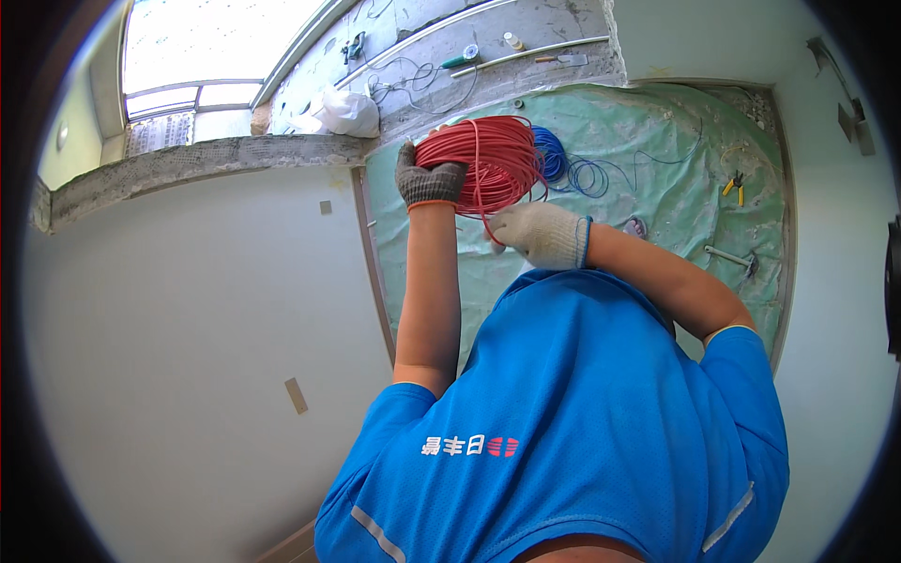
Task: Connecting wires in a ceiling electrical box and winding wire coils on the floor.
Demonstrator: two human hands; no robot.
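Observation:
A thick coil of red electrical wire is held up in front of me. My left hand, in a dark grey glove, grips the coil's left side with the thumb across the strands. Just below the coil, my right hand, in a cream knitted glove, is closed on a strand of the red wire that runs down across the coil's front. Its fingertips are partly hidden. Beyond the coil, a smaller coil of blue wire lies on the floor sheet with loose loops trailing right.
A green sheet covers the floor, wrinkled. Pliers with yellow handles and a hammer lie to the right. On the far concrete are an angle grinder, a cord, a bottle, a trowel and a white bag. Walls flank me.

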